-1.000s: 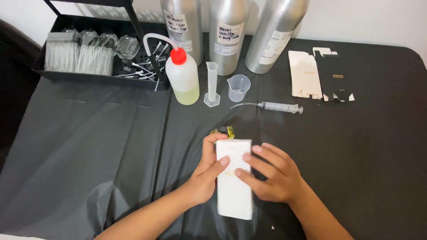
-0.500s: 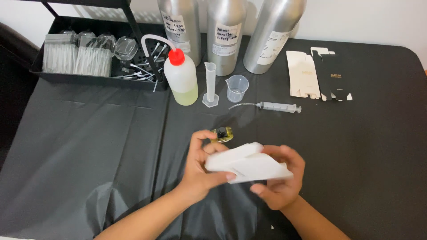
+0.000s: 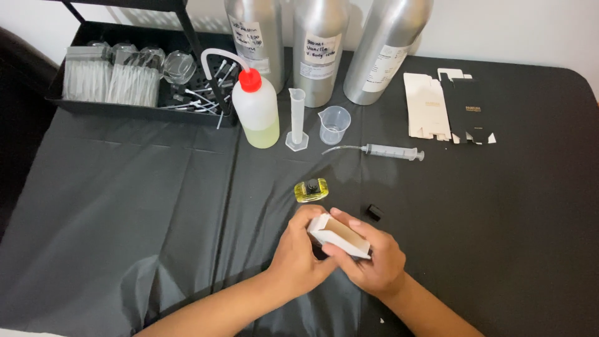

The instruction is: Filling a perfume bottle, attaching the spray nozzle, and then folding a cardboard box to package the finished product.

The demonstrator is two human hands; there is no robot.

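Both my hands hold a small white cardboard box (image 3: 340, 237) low over the black tablecloth, its open end turned up toward me. My left hand (image 3: 299, 253) wraps the box's left side and my right hand (image 3: 368, 262) grips its right side with fingers over the top edge. Just beyond them a small glass bottle of yellow liquid (image 3: 311, 190) with a black top lies on the cloth. A small black cap (image 3: 374, 212) sits to the right of the bottle.
At the back stand three silver metal bottles (image 3: 318, 50), a squeeze bottle with red cap (image 3: 256, 109), a measuring cylinder (image 3: 297, 118), a plastic beaker (image 3: 334, 123) and a syringe (image 3: 390, 150). Flat box blanks (image 3: 446, 106) lie right. A black tray (image 3: 125, 109) holds packets at left.
The white box lay flat under my hands, was lifted and turned, and is now held lower with its open end up. The yellow bottle and black cap have come into view.
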